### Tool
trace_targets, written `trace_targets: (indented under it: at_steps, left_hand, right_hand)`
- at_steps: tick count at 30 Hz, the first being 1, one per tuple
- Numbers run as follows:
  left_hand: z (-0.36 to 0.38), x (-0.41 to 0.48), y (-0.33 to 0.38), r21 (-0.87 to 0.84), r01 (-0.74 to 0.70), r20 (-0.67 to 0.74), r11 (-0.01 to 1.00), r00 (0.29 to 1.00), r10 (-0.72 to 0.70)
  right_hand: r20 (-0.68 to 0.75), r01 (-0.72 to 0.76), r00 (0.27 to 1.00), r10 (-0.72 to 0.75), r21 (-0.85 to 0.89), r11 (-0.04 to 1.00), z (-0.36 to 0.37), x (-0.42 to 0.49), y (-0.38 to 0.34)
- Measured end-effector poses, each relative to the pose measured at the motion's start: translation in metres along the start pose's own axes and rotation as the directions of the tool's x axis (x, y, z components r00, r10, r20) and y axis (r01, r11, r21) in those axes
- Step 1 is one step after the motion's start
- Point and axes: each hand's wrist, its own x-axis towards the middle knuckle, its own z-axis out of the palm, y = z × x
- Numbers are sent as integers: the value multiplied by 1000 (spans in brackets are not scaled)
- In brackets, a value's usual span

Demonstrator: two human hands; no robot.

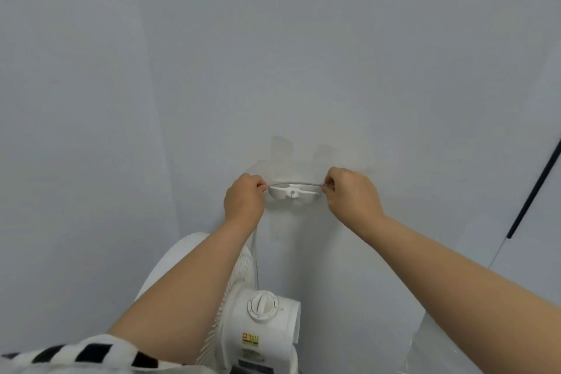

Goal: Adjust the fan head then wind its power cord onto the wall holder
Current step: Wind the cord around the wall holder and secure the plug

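On the wall (303,55), at chest height before the person, sits a small white holder (293,193), and both hands work at it. The left hand (244,200) is closed and pinches the cord (293,183) just beside the left end of the holder. The right hand (352,196) is closed too and grips the cord at the right end, perhaps at the plug, but this part is too small to tell. Between the two hands the cord runs as one thin arc, stretched along the top of the holder and close to the wall.

From the left hand the cord hangs down along the wall toward the fan (258,322), which stands below, near the arms, with its knob (262,305) facing up.

As a judgement, the fan head is probably already set, because no hand touches it. The winding seems only at its start: only one pass of cord shows over the holder, no finished loops are seen around it, and a length of cord is left hanging to be wound.
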Motion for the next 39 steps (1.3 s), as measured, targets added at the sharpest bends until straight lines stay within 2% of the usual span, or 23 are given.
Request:
trace_targets:
  at_steps: [1,3,6,10,15,19,22,25,28,36,39]
  left_hand:
    - [3,2,-1,-30,15,14,999,1000,-14]
    - [8,6,-2,-197,84,25,977,996,-80]
    - [12,5,0,-441,221,26,870,972,-233]
    - [27,-12,4,-496,309,18,812,938,-346]
    - [48,-25,-4,-735,346,116,583,911,-395]
    - [50,-33,1,-808,350,170,474,909,-382]
    - [52,-38,1,-829,338,180,445,915,-360]
    - [53,-40,1,-843,298,170,447,937,-304]
    - [52,-40,0,-849,300,188,434,941,-282]
    - [45,-42,-3,-910,373,326,181,913,-244]
    - [44,-46,-2,-911,383,345,155,911,-223]
  right_hand:
    - [-19,-4,1000,3,-22,1000,3,0,2]
    - [-48,-24,999,22,-41,999,8,-3,6]
    - [-82,-64,995,59,-52,997,16,-8,9]
    - [-107,-184,977,185,15,983,27,-23,12]
    - [-45,-219,974,223,84,972,45,-35,12]
    - [15,-261,965,262,168,951,59,-37,11]
    - [77,-308,951,298,270,912,72,-36,10]
    - [151,-379,925,348,416,827,82,-34,9]
    - [216,-373,928,305,482,793,89,-37,8]
    - [280,-362,931,235,608,707,102,-42,5]
    - [286,-367,929,233,651,664,106,-45,4]
